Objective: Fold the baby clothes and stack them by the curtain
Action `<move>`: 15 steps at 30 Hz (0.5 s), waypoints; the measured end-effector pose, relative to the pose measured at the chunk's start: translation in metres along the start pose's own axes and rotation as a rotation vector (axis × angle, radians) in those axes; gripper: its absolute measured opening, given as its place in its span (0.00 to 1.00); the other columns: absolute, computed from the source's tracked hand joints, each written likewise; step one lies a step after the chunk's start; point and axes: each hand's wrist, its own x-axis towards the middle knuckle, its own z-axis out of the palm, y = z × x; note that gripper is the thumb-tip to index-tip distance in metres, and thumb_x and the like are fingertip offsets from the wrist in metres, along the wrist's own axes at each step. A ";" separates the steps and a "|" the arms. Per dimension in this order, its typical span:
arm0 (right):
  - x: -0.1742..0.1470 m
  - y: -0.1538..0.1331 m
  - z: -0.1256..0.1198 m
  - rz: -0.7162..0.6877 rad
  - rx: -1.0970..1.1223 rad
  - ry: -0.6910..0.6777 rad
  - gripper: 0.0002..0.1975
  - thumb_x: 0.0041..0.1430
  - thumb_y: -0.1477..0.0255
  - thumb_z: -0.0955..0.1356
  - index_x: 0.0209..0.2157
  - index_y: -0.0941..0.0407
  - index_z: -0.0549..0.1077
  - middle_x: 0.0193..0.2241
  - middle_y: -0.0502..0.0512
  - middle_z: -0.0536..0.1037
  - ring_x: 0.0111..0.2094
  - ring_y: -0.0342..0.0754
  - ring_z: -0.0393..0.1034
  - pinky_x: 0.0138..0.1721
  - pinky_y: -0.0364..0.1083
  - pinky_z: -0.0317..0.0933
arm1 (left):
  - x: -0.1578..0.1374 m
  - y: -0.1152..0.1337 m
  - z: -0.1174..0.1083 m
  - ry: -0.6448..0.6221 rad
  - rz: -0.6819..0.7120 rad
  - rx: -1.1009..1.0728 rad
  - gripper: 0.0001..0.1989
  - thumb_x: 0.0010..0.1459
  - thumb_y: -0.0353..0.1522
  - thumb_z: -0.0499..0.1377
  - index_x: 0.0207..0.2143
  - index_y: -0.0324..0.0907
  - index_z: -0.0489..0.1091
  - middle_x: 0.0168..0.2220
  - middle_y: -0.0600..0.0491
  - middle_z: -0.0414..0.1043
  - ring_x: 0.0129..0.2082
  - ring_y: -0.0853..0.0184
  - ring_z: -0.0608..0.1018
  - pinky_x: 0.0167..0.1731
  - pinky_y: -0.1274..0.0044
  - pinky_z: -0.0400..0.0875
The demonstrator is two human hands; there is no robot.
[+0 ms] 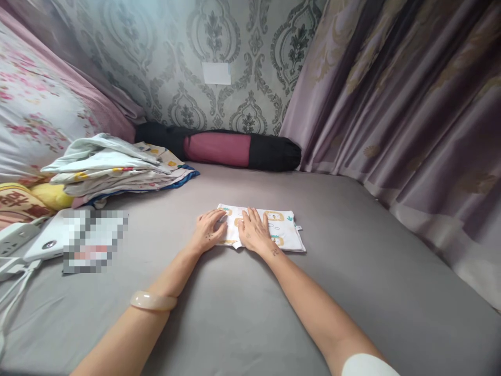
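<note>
A small folded piece of cloth [285, 230], white with yellow and green printed figures and a little side tag, lies flat on the grey bed sheet [242, 313]. My left hand [209, 230] rests at its left end, fingers stretched over the edge. On its middle lies my right hand [253, 230], palm down with the fingers extended. Both hands are open and press on the fabric without gripping it. Part of the print is hidden beneath them. A pale bangle [154, 301] circles my left forearm.
To the left is a stack of folded clothes [113, 162], with a white power bank [52, 235], cables and a power strip [18, 237] nearer me. A black and maroon roll [217, 148] lies along the wall. Curtains [391, 104] hang at the right.
</note>
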 end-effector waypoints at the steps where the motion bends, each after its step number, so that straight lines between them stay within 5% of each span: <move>1: 0.000 0.000 0.001 0.002 -0.002 -0.001 0.29 0.68 0.66 0.51 0.65 0.63 0.55 0.67 0.63 0.51 0.68 0.55 0.40 0.65 0.61 0.29 | 0.000 0.000 0.000 -0.002 0.002 -0.002 0.17 0.57 0.35 0.55 0.48 0.46 0.71 0.53 0.47 0.73 0.56 0.58 0.70 0.56 0.66 0.58; 15: -0.011 0.027 -0.023 0.080 0.043 0.004 0.28 0.68 0.66 0.50 0.65 0.63 0.55 0.68 0.62 0.50 0.68 0.52 0.38 0.65 0.58 0.29 | -0.001 -0.005 0.002 0.012 0.020 0.009 0.17 0.57 0.38 0.53 0.48 0.47 0.71 0.52 0.48 0.73 0.57 0.58 0.70 0.57 0.66 0.59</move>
